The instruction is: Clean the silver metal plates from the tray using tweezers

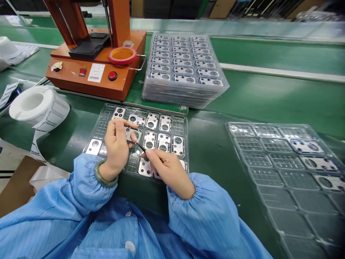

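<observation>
My left hand (117,147) is closed on a flat silver metal plate (129,133) with a large round hole, gripping it by its edges. Pinched in my right hand (168,167) is a thin dark tool, apparently tweezers (140,146), whose tip meets the lower right side of that plate. Both hands are above a clear plastic tray (132,162) with several similar silver plates (163,142) in its pockets; some pockets hold none. My left hand and forearm cover part of the tray's left side, and my right hand hides its lower right corner.
Behind the tray stand an orange press machine (88,77) with a red tape roll (122,55) on it, and a tall stack of filled trays (183,86). A label roll (37,104) is at left. Another clear tray (293,172), partly filled, lies at right on the green bench (210,144).
</observation>
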The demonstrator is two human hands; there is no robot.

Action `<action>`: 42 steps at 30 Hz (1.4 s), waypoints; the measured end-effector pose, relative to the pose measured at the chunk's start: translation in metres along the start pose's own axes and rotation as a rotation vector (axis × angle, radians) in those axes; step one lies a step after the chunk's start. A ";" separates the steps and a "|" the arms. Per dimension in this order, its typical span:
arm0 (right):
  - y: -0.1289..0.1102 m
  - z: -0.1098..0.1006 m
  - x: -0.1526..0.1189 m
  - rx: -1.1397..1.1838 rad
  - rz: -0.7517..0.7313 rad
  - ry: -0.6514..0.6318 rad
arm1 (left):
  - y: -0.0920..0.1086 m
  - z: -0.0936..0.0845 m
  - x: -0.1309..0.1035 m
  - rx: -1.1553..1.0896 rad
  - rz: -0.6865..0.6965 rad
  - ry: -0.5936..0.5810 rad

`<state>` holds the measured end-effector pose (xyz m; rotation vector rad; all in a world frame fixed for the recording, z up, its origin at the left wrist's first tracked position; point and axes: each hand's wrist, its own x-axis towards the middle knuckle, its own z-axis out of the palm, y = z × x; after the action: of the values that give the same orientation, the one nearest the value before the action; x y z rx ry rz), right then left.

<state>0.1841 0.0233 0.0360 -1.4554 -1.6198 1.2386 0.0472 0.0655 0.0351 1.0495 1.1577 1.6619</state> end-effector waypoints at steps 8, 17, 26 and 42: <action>0.002 -0.002 0.000 0.116 0.019 -0.059 | -0.002 -0.001 0.001 -0.044 -0.002 -0.029; 0.007 0.002 0.000 0.148 -0.057 0.136 | 0.000 0.000 0.001 -0.098 0.009 -0.028; 0.003 0.000 -0.003 0.125 -0.115 0.200 | 0.000 -0.001 0.001 -0.116 0.024 -0.045; 0.004 0.006 -0.004 -0.090 -0.176 0.257 | -0.003 0.000 -0.001 -0.037 0.095 -0.020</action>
<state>0.1811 0.0180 0.0303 -1.4267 -1.6050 0.8533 0.0475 0.0652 0.0323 1.1111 1.0750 1.7357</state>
